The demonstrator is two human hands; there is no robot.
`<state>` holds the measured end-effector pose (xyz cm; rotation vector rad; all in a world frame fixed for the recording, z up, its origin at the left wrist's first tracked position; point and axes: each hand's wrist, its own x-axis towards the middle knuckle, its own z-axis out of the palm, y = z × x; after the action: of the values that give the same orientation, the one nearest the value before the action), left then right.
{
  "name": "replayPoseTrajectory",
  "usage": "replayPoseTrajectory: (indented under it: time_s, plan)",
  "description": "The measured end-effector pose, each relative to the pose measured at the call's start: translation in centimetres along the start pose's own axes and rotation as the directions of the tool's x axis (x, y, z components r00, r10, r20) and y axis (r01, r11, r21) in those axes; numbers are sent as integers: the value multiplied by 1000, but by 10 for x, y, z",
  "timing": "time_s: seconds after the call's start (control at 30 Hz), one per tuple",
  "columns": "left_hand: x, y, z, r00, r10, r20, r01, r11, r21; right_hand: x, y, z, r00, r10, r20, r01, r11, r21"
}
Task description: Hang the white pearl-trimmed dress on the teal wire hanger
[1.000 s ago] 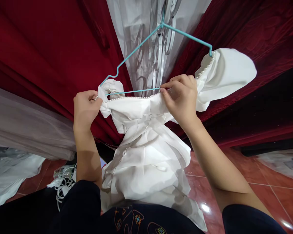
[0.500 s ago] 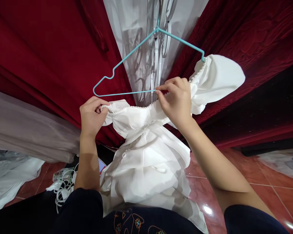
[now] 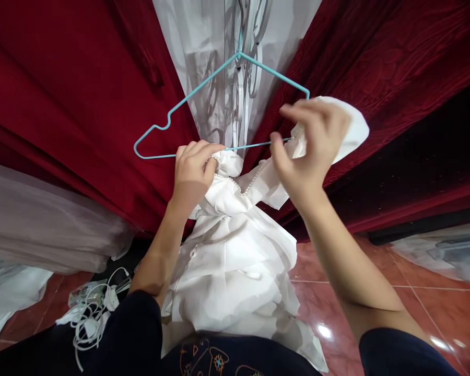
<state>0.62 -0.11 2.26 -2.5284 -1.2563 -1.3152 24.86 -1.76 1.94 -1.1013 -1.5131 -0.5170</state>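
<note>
A white dress (image 3: 235,250) with a pearl-beaded neckline hangs in front of me, its skirt falling toward my body. One puffed sleeve (image 3: 354,125) hangs from the right end of a light blue hanger (image 3: 203,83); the hanger's left end is bare. My left hand (image 3: 196,169) pinches the dress at its beaded left shoulder edge, close to the hanger's bottom bar. Near the hanger's right end, my right hand (image 3: 311,141) is slightly blurred, thumb and fingers apart, in front of the sleeve. Its palm side and part of the sleeve are hidden.
Dark red curtains (image 3: 82,78) hang on both sides, with white fabric (image 3: 196,47) and a white metal frame (image 3: 241,99) between them. Tangled white cables (image 3: 90,318) lie at lower left. Pale sheer cloth (image 3: 43,219) hangs at left, above red floor tiles (image 3: 321,303).
My left hand has moved right with the dress's left shoulder edge, bunching the neckline. My right hand has let go of the hanger's bottom bar and moved right and opened.
</note>
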Motion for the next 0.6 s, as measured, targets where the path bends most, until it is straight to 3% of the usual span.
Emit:
replayPoseTrajectory:
  time_s: [0.07,0.2,0.27,0.43,0.53,0.6]
  plan:
    - [-2,-2,-2,1000,-6,-8,6,1000,16,12,21,-4,996,48,-80,-50,999,-17]
    - [-3,-11,-8,1000,-3,-1,3,1000,25,32,54,-10,970,225,92,-237,961,141]
    - [-3,-18,-10,1000,-7,9,7,999,31,36,66,-14,947,314,66,-320,918,234]
    - [0,-25,-13,1000,0,26,-1,999,37,12,101,-25,852,521,-43,-474,805,357]
    - [1,-21,-9,999,6,40,-7,1000,26,-17,102,-38,834,526,165,-551,782,291]
    - [2,-19,-5,999,5,35,-6,1000,14,-29,86,-49,832,406,378,-502,841,200]
